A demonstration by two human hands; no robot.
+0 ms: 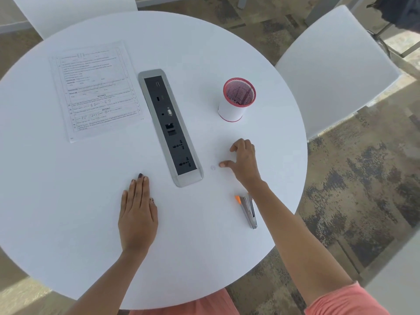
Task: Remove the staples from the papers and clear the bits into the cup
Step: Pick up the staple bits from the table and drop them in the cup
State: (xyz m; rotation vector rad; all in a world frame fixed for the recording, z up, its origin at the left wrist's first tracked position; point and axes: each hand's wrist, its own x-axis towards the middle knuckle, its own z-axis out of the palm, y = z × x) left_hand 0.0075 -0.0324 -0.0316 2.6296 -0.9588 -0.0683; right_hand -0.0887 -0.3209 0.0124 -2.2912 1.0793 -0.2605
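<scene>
One stack of papers (95, 89), one cup (236, 100), one staple remover (248, 210), two chairs (336, 71).

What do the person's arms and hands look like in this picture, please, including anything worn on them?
Both forearms are bare. A short salmon-pink sleeve covers the right upper arm. The left hand has dark polished nails, and its thumbnail looks patterned. The right hand shows no rings, watch or bracelet, and neither does the left.

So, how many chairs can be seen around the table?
2. One white chair stands at the table's far right side, one white chair at the far left, cut off by the picture's top edge. Others may be outside the view.
</scene>
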